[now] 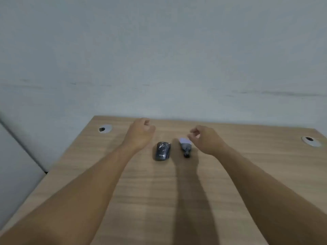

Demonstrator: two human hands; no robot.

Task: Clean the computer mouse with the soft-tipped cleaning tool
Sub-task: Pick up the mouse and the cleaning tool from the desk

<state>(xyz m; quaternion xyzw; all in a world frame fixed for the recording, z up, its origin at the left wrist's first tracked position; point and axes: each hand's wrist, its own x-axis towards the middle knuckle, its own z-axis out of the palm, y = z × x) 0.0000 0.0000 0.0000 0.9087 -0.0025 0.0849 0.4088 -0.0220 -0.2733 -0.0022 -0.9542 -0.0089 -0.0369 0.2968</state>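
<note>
A dark computer mouse (162, 151) with pale specks on its top lies on the wooden desk (159, 191). Just right of it lies the cleaning tool (185, 147), a short dark handle with a pale soft tip pointing away from me. My left hand (140, 132) hovers up and left of the mouse, fingers loosely curled, holding nothing. My right hand (207, 138) hovers right of the tool, with its curled fingertips close to the pale tip; I cannot tell if they touch it.
Two round cable grommets sit in the desk, one at the far left (104, 129) and one at the far right (310, 140). A plain grey wall (159, 59) rises behind the desk's far edge. The desk's left edge runs diagonally toward me.
</note>
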